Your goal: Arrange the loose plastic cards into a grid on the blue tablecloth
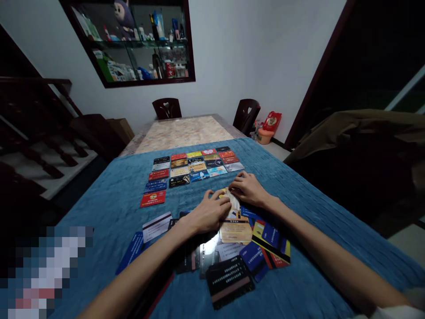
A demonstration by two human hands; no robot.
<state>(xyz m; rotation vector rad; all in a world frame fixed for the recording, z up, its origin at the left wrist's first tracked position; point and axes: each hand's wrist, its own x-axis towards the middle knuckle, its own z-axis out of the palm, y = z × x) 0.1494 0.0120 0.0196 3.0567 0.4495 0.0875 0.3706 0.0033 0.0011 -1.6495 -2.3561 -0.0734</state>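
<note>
My left hand (pixel 210 212) rests palm down on the near heap of cards, its fingers spread and bent. To its right, my right hand (pixel 249 189) curls its fingers onto the far end of a pale striped card (pixel 234 200). The left fingertips lie against the near left side of that card. Right below the hands is a beige card (pixel 235 231) lying on the heap. Around it overlap a black card (pixel 229 281), a blue card (pixel 254 260) and a yellow-and-black card (pixel 271 241). The left forearm hides part of the heap.
Beyond my hands, colourful cards (pixel 197 166) lie in rows, with a red card (pixel 153 199) at the near left end. A blue cloth (pixel 106 212) covers this part of the table. Chairs (pixel 167 108) stand at the far end, and dark clothing (pixel 352 133) hangs at right.
</note>
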